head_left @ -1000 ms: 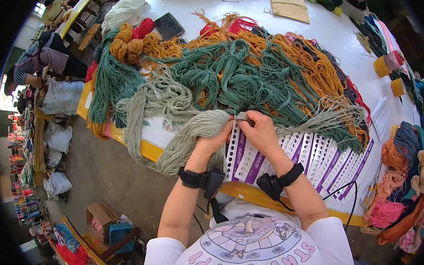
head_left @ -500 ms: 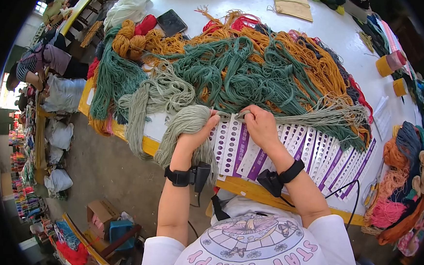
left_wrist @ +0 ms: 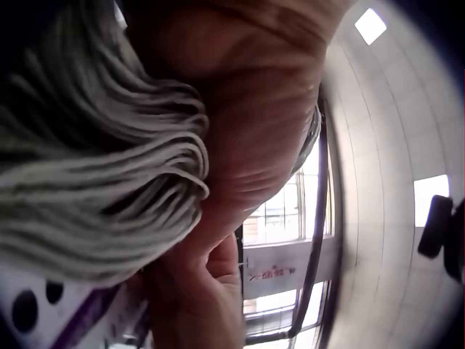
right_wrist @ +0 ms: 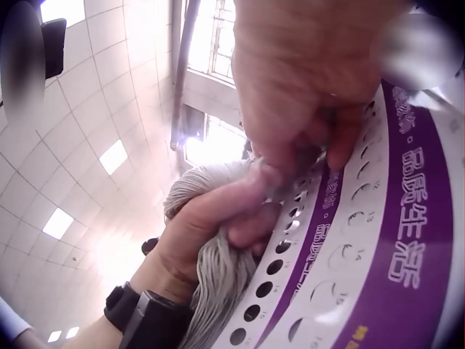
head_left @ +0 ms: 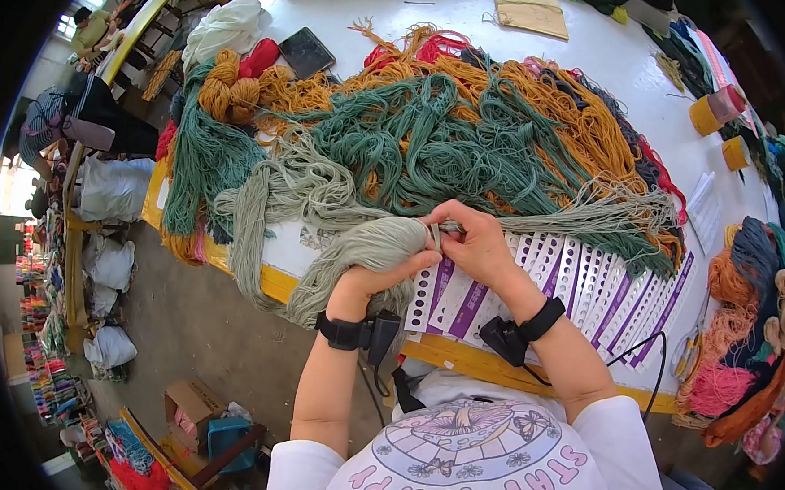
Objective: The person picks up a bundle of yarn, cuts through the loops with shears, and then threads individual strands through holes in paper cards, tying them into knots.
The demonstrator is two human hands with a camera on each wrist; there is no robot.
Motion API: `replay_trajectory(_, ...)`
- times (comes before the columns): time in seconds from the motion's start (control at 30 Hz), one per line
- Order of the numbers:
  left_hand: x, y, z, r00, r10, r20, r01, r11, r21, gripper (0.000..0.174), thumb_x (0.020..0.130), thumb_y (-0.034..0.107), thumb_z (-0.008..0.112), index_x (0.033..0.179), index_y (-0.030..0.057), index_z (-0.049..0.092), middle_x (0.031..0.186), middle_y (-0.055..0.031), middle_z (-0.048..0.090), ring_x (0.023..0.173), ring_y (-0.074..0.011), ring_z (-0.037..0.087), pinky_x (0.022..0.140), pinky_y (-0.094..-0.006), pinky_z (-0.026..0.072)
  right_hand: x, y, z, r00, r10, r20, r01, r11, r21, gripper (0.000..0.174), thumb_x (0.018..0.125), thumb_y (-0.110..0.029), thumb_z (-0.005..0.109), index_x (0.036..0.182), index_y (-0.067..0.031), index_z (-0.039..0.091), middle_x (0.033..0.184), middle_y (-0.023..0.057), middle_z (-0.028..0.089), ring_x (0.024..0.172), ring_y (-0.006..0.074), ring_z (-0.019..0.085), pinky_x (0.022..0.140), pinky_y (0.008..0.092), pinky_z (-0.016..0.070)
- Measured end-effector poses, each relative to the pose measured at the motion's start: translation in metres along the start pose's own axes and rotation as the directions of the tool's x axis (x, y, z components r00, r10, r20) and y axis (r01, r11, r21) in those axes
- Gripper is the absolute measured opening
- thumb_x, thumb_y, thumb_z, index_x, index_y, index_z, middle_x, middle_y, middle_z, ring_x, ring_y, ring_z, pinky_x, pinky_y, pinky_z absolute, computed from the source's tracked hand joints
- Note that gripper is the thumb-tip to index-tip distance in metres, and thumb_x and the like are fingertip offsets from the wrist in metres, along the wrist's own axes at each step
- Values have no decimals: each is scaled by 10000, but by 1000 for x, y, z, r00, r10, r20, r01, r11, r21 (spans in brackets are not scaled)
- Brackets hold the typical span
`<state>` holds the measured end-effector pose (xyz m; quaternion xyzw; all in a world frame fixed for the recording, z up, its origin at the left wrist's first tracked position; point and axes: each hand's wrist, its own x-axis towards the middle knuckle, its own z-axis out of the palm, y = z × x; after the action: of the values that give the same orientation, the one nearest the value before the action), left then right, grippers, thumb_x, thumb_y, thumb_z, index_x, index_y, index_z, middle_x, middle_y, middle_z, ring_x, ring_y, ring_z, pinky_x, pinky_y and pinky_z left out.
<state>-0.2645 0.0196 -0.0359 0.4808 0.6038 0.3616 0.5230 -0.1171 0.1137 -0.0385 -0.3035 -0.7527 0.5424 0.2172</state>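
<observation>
My left hand [head_left: 389, 276] grips a pale grey-green skein of yarn [head_left: 360, 254], whose loops hang over the table's front edge. Right beside it, my right hand [head_left: 484, 249] pinches a thin length of the same yarn at the skein's end. In the right wrist view, the left thumb and fingertips [right_wrist: 243, 207] meet the right fingers, and the skein's strands hang below. Looped strands fill the left side of the left wrist view. Pale strands [head_left: 583, 219] also stretch rightward from the right hand across the pile.
Dark green yarn [head_left: 434, 149] and mustard yarn [head_left: 589, 122] lie heaped ahead of the hands. White-and-purple punched cards [head_left: 578, 297] fan out under the right forearm. A dark tablet [head_left: 306, 52] lies at the back left. More skeins [head_left: 729, 319] hang at the right.
The left hand drew left with the skein, stretching the strand between the hands, then came back to the right hand. The right hand has shifted slightly left.
</observation>
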Motion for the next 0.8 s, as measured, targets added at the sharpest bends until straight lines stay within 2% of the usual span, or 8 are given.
replay_trajectory(0.1,6,5,-3,934,356,18,-321,819,475,177,798,229,621,787,57,579,702,-28,523,611,-78,494,562,-251,412,5,20,3,990,-138,22,139,973,-186,188,732,-9,533,891,-92,590,771,48,579,621,142,583,597,266,460)
replay_trajectory(0.23,9,0,-8,972,-88,-218,11,945,-328,174,810,219,620,819,51,575,700,-9,508,589,-64,462,541,-237,396,13,15,0,999,31,-13,-29,989,148,129,775,-18,520,893,-44,566,800,62,559,639,140,600,599,259,460)
replay_trajectory(0.37,-16,-3,-97,951,-223,-216,-116,391,-913,194,847,176,573,983,38,564,725,20,509,504,-33,401,489,-203,378,13,12,0,986,161,-32,-154,975,158,104,800,-41,513,894,-29,554,821,80,557,657,149,620,603,271,461)
replay_trajectory(0.47,-32,15,-147,781,-215,-586,-391,563,-728,236,863,176,545,1068,59,550,735,12,518,542,-48,439,496,-198,386,14,11,1,984,169,-56,-160,977,140,103,792,-77,529,881,-37,564,807,97,566,625,179,620,603,295,464)
replay_trajectory(0.57,-27,23,-147,459,-140,-877,-250,927,-278,237,864,208,547,1063,80,560,782,2,540,590,-83,477,530,-206,403,14,18,5,990,118,-80,-114,992,55,92,801,-74,547,871,-17,564,781,66,569,631,142,611,566,262,453)
replay_trajectory(0.63,-18,14,-114,481,123,-868,52,984,168,251,862,216,547,1070,76,556,810,0,550,615,-102,495,565,-212,421,16,16,4,990,114,-82,-117,992,-40,99,798,-91,574,850,-8,574,761,52,573,625,121,600,545,247,448)
replay_trajectory(0.7,0,2,-69,611,694,-380,-124,559,820,262,780,115,596,1035,55,590,906,-53,545,725,-159,536,668,-265,433,15,7,4,984,166,-68,-175,973,-148,134,782,-139,616,812,-9,598,743,57,582,593,122,583,537,255,446)
replay_trajectory(0.8,5,2,-12,804,358,-476,-209,918,337,190,732,25,609,922,35,601,937,-84,536,800,-194,543,702,-296,436,13,14,9,995,20,-96,-38,981,-189,151,734,-167,663,778,-29,622,740,56,585,557,141,554,533,265,442)
